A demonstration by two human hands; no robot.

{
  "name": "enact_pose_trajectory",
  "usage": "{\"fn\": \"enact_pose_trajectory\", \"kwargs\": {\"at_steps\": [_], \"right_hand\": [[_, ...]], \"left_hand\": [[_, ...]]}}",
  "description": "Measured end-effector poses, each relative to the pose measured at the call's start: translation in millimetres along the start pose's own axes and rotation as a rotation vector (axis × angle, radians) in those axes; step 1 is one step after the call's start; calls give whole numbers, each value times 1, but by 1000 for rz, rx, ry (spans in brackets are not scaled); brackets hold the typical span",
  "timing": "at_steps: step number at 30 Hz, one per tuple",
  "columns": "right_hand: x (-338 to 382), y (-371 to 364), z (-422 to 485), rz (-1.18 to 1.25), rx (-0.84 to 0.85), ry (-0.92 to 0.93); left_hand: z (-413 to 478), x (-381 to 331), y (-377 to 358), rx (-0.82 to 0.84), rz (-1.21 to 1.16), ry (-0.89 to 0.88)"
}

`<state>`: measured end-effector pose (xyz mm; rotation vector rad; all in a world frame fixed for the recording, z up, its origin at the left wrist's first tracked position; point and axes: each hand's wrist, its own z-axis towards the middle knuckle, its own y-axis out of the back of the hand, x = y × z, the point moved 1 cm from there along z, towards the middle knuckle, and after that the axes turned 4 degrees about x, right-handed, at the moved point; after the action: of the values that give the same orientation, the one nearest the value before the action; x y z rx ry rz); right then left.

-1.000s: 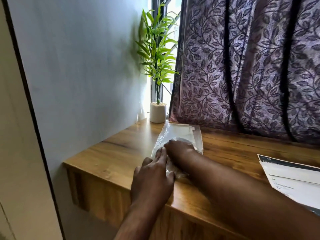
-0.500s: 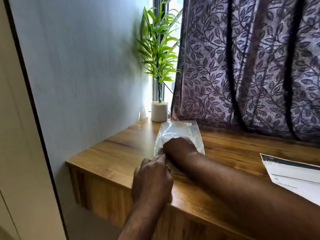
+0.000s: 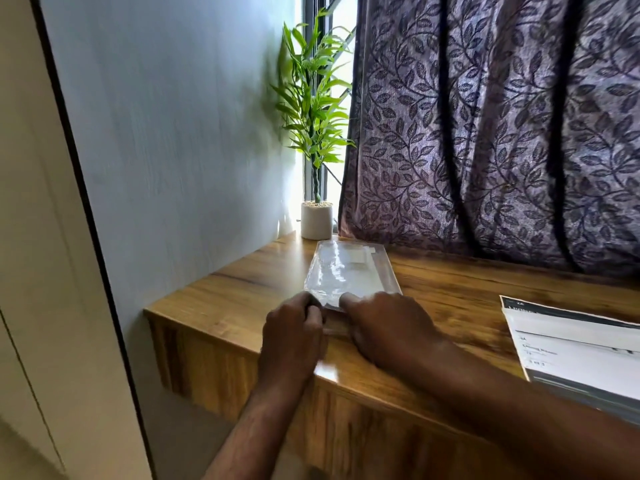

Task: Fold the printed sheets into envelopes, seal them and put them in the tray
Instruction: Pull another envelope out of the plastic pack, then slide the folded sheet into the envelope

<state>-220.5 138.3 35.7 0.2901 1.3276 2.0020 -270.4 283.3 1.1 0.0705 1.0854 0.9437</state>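
Clear plastic packet (image 3: pixel 351 271) lies flat on the counter (image 3: pixel 225 306), long axis running straight away toward the potted plant (image 3: pixel 316 220) — left hand (image 3: pixel 292 336) pinches its near corner, right hand (image 3: pixel 388 327) curls at that same end, its grip impossible to tell.
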Motion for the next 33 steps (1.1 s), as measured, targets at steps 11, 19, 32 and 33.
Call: {"fn": "enact_pose_trajectory", "kwargs": {"at_steps": [11,19,32,33], "right_hand": [[23,29,-73,90,-83,175],[-21,35,-77,461,-38,-153],[-88,40,-92,944,104,-440],[-98,44,-96,970,91,-471]], "left_hand": [[6,-28,20,432,-429,528],[-49,-32,70,614,-366,436],[-88,-77,65,669,-142,366],[-77,-83,58,646,-80,338]]}}
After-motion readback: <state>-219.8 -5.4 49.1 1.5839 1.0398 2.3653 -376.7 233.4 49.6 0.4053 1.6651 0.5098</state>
